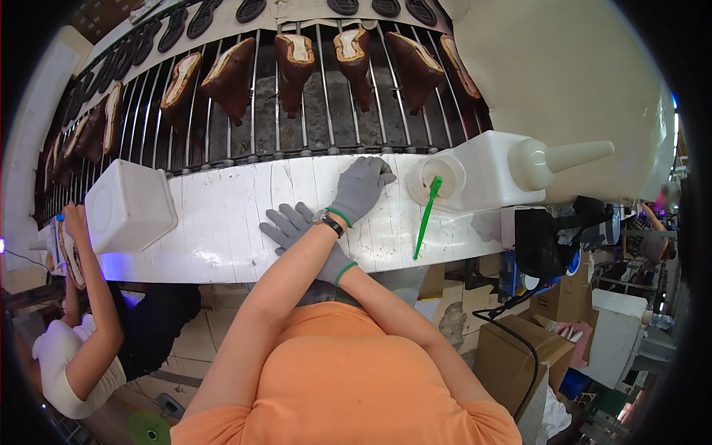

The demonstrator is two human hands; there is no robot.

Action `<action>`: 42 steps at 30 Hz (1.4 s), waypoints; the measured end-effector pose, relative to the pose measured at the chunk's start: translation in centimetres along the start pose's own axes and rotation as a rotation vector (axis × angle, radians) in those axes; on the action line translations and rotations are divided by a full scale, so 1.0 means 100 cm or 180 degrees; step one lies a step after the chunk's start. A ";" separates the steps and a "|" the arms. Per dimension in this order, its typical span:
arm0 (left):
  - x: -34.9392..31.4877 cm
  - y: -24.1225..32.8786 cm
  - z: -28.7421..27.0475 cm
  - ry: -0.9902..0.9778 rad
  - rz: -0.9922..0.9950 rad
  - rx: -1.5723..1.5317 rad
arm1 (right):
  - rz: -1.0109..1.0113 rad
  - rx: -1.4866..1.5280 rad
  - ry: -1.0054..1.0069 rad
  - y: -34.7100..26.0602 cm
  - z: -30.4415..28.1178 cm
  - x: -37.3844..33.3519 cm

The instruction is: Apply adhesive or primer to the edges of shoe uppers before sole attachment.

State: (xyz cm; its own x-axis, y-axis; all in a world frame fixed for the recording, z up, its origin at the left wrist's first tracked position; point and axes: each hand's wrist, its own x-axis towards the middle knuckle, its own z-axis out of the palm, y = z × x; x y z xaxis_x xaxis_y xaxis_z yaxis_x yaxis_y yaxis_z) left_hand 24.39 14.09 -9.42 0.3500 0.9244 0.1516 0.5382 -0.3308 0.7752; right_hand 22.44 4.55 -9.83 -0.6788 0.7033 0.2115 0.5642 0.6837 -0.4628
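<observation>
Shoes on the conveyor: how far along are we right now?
Done: the shoes on the conveyor show pale soles facing up. In hand: nothing; left hand and right hand lie open, crossed, on the white ledge, and the green brush sits in its cup. Left: cannot tell.

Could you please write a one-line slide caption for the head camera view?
Crossed gloved left hand and right hand rest on a white ledge beside brown shoes on a conveyor.
</observation>
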 end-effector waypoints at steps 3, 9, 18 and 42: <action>-0.002 0.000 -0.008 0.0122 -0.0262 -0.0470 | 0.0081 0.0009 -0.0055 -0.002 -0.001 -0.001; -0.008 0.005 -0.026 0.0051 -0.0397 -0.1102 | 0.0099 -0.0047 -0.0103 -0.004 0.001 -0.001; 0.000 0.005 0.005 -0.0161 0.0354 0.0598 | 0.0072 -0.0001 0.0042 -0.001 -0.003 0.002; -0.013 0.010 -0.008 0.0475 0.0739 0.0879 | 0.0056 -0.0010 0.0013 -0.001 0.005 0.000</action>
State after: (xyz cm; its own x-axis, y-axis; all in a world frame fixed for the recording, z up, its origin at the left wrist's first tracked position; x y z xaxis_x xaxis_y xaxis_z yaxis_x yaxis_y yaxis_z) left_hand 23.88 12.67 -8.41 0.3822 0.8297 0.4069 0.6511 -0.5542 0.5185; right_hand 22.13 4.37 -10.21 -0.6668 0.7160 0.2067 0.5776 0.6718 -0.4638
